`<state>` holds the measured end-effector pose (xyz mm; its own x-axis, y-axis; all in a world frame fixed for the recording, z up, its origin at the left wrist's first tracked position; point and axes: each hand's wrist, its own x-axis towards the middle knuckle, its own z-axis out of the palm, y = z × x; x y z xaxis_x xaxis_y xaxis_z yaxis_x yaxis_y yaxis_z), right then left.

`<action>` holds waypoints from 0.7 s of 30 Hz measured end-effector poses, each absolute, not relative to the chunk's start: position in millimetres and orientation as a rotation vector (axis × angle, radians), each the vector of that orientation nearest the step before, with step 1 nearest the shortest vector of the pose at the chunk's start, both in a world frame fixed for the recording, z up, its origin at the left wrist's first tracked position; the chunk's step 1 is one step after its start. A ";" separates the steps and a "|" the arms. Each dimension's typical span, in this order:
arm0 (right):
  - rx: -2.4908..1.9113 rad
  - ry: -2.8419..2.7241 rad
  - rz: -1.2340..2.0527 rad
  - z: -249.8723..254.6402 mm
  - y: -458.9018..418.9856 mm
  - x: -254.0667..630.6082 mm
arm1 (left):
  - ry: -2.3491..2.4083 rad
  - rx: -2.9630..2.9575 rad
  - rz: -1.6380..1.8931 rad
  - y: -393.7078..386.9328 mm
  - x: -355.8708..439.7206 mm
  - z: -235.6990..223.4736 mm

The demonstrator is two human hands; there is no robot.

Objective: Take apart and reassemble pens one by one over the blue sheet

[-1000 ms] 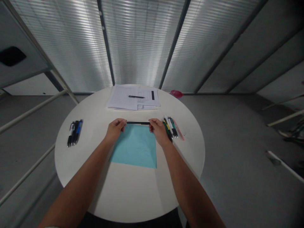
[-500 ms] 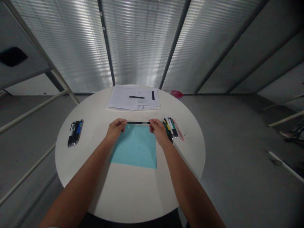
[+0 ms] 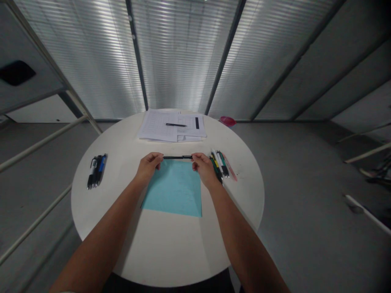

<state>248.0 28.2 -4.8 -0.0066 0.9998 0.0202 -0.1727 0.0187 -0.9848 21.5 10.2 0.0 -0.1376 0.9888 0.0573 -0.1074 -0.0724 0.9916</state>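
A black pen [image 3: 175,157] is stretched crosswise between my two hands, near the far edge of a light blue sheet [image 3: 174,189]. My left hand [image 3: 150,165] pinches the pen's left end, while my right hand [image 3: 202,165] pinches the right end, where a clip shows. Both sets of fingers are closed, and the ends of the pen are hidden in them. Close by my right hand lies a group of several pens [image 3: 219,163] in green, white and yellow, with a pinkish one [image 3: 229,167] alongside.
Everything lies on a round white table [image 3: 171,252]. At its far side is a stack of printed papers [image 3: 157,126] with a dark pen [image 3: 176,125] on top. Several black and blue pens [image 3: 97,171] lie at the left. A pink object [image 3: 227,121] is beyond the far right edge.
The pen has turned about its length between my fingers, so its clip now shows near the right end instead of a pale patch. My hands have stayed in place.
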 end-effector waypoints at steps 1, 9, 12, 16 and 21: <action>-1.066 -1.098 1.276 -5.2 28.5 247.9 | 1.184 1.101 1.403 10.4 21.2 -0.1; -1.060 -1.139 1.247 -6.7 28.9 247.5 | 1.149 1.099 1.396 10.3 19.8 -1.5; -1.052 -1.133 1.263 -6.6 28.7 247.7 | 1.172 1.098 1.394 9.4 21.0 0.7; -1.034 -1.116 1.282 -7.0 29.0 248.1 | 1.206 1.106 1.393 9.1 22.9 3.6; -1.033 -1.096 1.282 -7.1 29.4 247.5 | 1.197 1.098 1.392 10.2 22.5 3.1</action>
